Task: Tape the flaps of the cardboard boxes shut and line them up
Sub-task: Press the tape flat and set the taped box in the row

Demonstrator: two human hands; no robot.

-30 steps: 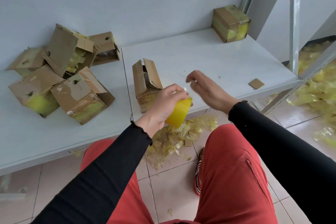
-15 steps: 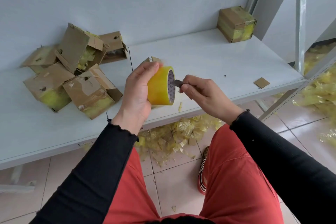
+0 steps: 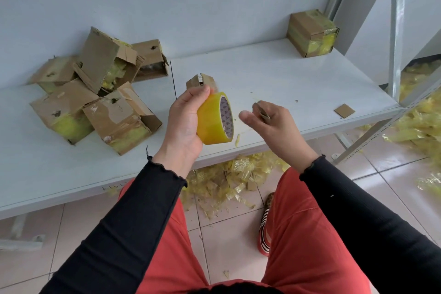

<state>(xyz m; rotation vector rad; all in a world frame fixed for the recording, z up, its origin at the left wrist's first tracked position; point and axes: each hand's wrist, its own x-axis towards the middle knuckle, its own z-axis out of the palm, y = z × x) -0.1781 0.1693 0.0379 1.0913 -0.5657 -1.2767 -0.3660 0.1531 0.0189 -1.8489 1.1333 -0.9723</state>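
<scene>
Center frame above table (image 3: 274,74), left hand (image 3: 183,124) gripping yellow tape roll (image 3: 214,119), right hand (image 3: 274,122) pinching small cardboard bit w/ loosely curled fingers, open boxes (image 3: 95,100) piled upper left.

A roll of yellow tape (image 3: 214,119) was held above the front edge of the tabletop (image 3: 274,83), its printed core facing right. Behind it stood a small open cardboard box (image 3: 199,81), mostly hidden, with its flaps up. At the left lay a heap of worn cardboard boxes (image 3: 95,93), tilted against each other, flaps loose, with yellow tape remains on them. At the far right corner one taped box (image 3: 311,32) stood alone, closed.
</scene>
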